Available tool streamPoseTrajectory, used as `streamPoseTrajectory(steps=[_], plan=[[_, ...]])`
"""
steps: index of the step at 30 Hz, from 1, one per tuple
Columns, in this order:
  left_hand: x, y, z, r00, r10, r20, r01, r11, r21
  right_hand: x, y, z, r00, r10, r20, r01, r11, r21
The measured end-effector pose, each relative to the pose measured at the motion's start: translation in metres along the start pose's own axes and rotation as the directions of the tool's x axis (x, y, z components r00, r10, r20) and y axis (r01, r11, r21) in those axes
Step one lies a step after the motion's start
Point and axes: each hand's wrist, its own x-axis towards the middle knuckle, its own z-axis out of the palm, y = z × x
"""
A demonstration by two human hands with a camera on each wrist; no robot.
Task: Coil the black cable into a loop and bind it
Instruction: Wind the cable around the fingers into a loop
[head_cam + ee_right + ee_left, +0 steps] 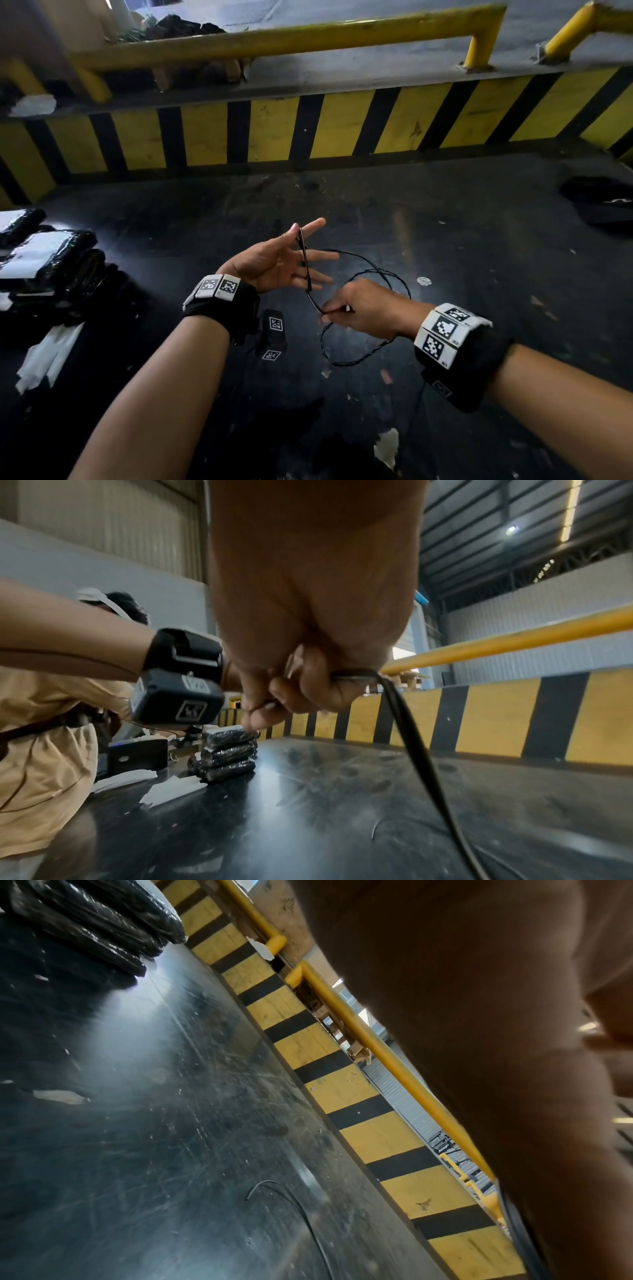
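**Cable draped over spread left fingers**

Stacked black packets (51, 253) sit at your far left on the dark table (445, 240). Your left hand (274, 263) is palm up, fingers wide, with the black cable (373, 272) looped across them. Just right, your right hand (363, 305) pinches the cable, its loops hanging above the table.

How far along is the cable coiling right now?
Partly coiled. Done: a couple of loose loops of the black cable hang between the hands above the black table. In hand: the left hand, fingers spread, has cable strands running across its fingers, while the right hand pinches the cable. Left: gathering the loops tight and binding them; no binding shows yet.
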Motion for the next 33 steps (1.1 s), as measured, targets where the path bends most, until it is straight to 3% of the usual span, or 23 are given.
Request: streamPoseTrajectory(steps=[5, 11, 21, 27, 30, 33], plan=[[-0.004, -0.012, -0.002, 0.997, -0.073, -0.012, 0.073, 0.997, -0.007, -0.01, -0.03, -0.054, 0.996, 0.026, -0.082, -0.044, 0.974, -0.222], [-0.004, -0.026, 0.01, 0.987, -0.159, 0.018, 0.159, 0.987, 0.02, 0.001, -0.061, -0.117, 0.977, -0.054, -0.204, -0.031, 0.92, -0.39], [-0.013, -0.026, 0.03, 0.981, -0.146, 0.129, 0.153, 0.987, -0.041, 0.036, -0.048, -0.127, 0.95, -0.096, -0.297, -0.043, 0.902, -0.429], [-0.022, -0.024, 0.04, 0.966, -0.106, 0.237, 0.116, 0.993, -0.029, 0.043, -0.016, -0.115, 0.944, -0.053, -0.326, -0.035, 0.966, -0.257], [-0.026, -0.015, 0.049, 0.958, -0.034, 0.284, 0.054, 0.997, -0.061, 0.045, 0.013, -0.092, 0.945, -0.054, -0.323, 0.043, 0.998, -0.042], [-0.028, -0.001, 0.055, 0.942, 0.057, 0.331, -0.021, 0.994, -0.11, 0.037, 0.037, -0.059, 0.954, 0.046, -0.296, 0.025, 0.972, 0.233]])
